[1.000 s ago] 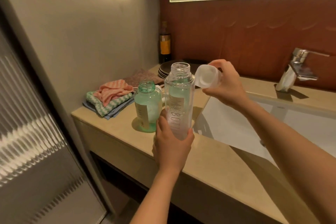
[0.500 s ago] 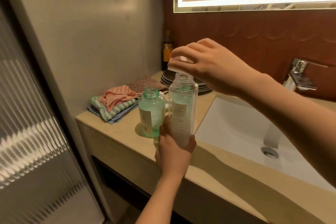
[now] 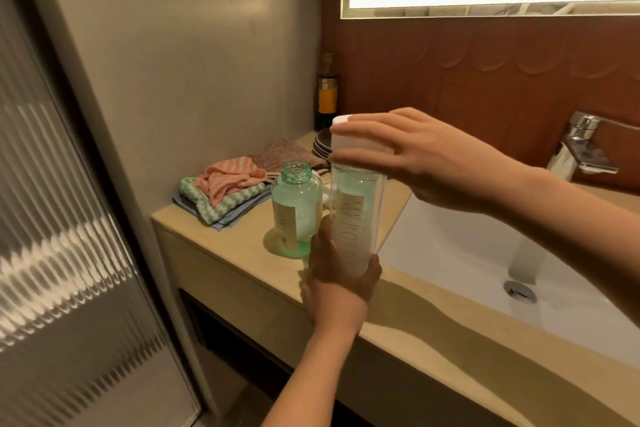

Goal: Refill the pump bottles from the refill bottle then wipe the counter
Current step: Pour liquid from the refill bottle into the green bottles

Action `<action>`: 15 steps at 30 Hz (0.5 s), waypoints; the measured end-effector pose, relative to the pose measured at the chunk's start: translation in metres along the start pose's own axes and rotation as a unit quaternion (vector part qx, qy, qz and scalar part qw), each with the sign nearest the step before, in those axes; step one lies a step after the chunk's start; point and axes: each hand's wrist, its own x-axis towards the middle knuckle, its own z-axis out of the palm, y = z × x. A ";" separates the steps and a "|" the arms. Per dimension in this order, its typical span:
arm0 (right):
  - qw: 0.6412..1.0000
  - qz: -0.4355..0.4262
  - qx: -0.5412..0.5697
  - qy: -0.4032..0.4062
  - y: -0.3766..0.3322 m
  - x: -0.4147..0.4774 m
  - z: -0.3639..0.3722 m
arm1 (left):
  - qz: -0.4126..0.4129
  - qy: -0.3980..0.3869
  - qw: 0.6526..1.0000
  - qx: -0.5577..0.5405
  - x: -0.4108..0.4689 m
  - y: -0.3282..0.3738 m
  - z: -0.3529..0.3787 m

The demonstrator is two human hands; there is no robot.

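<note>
Head view, looking down on a bathroom bench [image 3: 433, 333].

Refill bottle [image 3: 356, 218]: tall, clear, lettered, upright at frame centre, by the bench's front edge. Left hand [image 3: 337, 284] low on it, fingers [image 3: 372, 270] wrapped round the base, thumb up the near wall. Resting on the bench or held just clear of it: cannot tell, base hidden by the hand. White cap [image 3: 346, 146] over the neck. Right hand [image 3: 436, 163] in from three o'clock, fingers [image 3: 377, 125] clamped round the cap. Turning on or off: not readable.

Contents: pale green liquid, high, close under the shoulder.

Pump bottle [image 3: 296, 215]: squat, green-tinted, labelled, at nine o'clock of the refill bottle, just beside it. Neck open, no pump on it. Level inside hard to read through the tint.

Handling, as judgement: nearly full, so likely some heft. Stiff, smooth wall, probably slick with any drip on it. Glass or plastic unclear, so best treated as breakable. Low grip fine for steadying against the cap's twist. For tipping toward that narrow open neck, better a hold around the middle, second hand near the base.

Elsewhere: folded cloths [image 3: 225, 194] at ten o'clock of the pump bottle, against the wall. Stacked plates [image 3: 321, 146] and a dark bottle [image 3: 327, 94] at twelve. White sink [image 3: 485, 253] at three to four o'clock, tap [image 3: 581, 149] at two.
</note>
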 end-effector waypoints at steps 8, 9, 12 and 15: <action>0.912 0.233 0.319 0.111 -0.006 -0.002 0.013 | 0.013 -0.020 0.997 0.071 0.004 -0.001 0.000; 0.900 0.254 0.332 0.122 -0.006 0.001 0.015 | 0.010 -0.021 0.997 0.072 0.004 0.000 0.000; 0.847 0.301 0.415 0.140 -0.004 0.007 0.020 | -0.001 -0.025 0.997 0.075 0.005 -0.001 0.000; 0.767 0.312 0.541 0.142 -0.004 0.008 0.021 | -0.006 -0.027 0.998 0.062 0.006 -0.001 0.000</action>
